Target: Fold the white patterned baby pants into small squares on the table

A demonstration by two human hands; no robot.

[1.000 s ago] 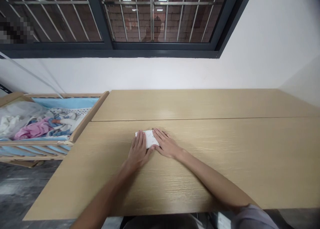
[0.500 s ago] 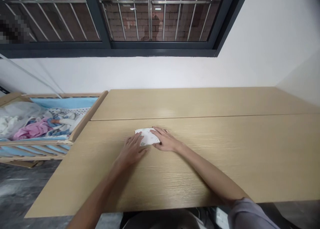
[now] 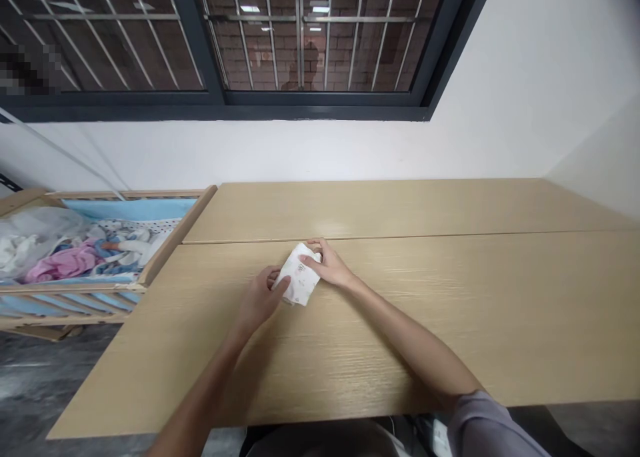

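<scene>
Left of centre on the table (image 3: 450, 324), the folded white cloth (image 3: 299, 287) had just gone from flat to tilted up, left hand (image 3: 263, 298) pinching its left side thumb-to-fingers, right hand (image 3: 332, 265) clamped on its far-right edge, so basically held, not pressed.

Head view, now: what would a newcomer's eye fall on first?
Likely the small white printed cloth, held between the left hand and right hand over the broad wood-toned table. Next, the pink fabric in the crib at left, then the dark-framed window beyond the table.
</scene>
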